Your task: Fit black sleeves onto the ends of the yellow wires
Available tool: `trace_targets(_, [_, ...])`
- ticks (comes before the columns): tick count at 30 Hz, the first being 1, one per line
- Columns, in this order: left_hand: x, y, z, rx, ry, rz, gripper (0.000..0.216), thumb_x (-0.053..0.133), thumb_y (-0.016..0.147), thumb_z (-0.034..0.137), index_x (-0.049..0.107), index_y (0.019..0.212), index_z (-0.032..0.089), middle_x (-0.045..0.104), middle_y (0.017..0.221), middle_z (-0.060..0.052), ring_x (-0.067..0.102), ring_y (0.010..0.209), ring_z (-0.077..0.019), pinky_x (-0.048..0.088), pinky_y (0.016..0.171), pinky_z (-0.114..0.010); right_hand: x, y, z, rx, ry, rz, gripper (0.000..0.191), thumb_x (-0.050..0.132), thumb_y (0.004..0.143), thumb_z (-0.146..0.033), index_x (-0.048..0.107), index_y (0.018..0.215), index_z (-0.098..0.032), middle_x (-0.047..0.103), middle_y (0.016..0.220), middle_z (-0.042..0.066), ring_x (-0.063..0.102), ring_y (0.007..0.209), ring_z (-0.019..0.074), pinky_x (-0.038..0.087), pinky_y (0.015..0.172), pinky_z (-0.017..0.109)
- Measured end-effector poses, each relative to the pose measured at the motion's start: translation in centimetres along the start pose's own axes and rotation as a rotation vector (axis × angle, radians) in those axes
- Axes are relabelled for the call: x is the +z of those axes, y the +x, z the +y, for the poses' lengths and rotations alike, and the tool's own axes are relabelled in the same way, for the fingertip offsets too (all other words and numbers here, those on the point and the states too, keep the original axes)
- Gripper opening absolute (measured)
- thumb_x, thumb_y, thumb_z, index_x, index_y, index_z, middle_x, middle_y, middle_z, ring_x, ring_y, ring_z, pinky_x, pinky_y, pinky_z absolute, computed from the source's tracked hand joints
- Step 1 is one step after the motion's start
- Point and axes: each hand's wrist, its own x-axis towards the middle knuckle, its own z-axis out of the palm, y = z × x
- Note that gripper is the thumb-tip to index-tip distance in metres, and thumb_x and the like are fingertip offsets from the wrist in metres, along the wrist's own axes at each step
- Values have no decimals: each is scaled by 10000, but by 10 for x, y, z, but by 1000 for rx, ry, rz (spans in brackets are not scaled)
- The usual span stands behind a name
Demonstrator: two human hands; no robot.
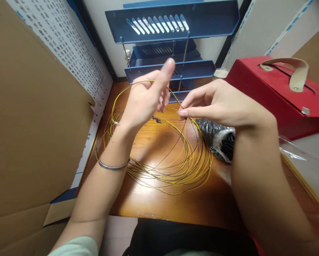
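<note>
A loose coil of thin yellow wires [175,170] with a few dark strands lies on the wooden table [159,202]. My left hand [146,97] is raised above the coil with its thumb up and its fingers curled round a yellow wire loop. My right hand [210,105] is beside it, thumb and forefinger pinched on the end of a thin wire. Small metal terminals [156,120] show on wire ends just below my left hand. A metal bangle [113,166] circles my left wrist.
A blue tiered metal tray rack [172,21] stands at the back. A red box with a tan handle [284,89] sits at the right, a black plastic bag [218,138] next to it. Cardboard sheets [28,135] lean at the left.
</note>
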Motion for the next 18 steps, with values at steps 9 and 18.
trace_targets(9, [7, -9, 3, 51, -19, -235, 498, 634, 868, 591, 564, 605, 174, 569, 549, 0, 511, 524, -100, 365, 498, -253, -1, 0, 2, -5, 4, -9, 263, 824, 727, -401, 785, 841, -167, 749, 821, 49, 680, 793, 201, 507, 701, 306])
trace_targets(18, [5, 2, 2, -9, -276, 168, 504, 600, 918, 544, 422, 581, 215, 429, 516, 38, 368, 439, -61, 318, 451, -244, 3, 2, -2, 57, -52, -96, 267, 791, 751, -419, 787, 815, -159, 732, 743, 55, 645, 726, 184, 475, 683, 314])
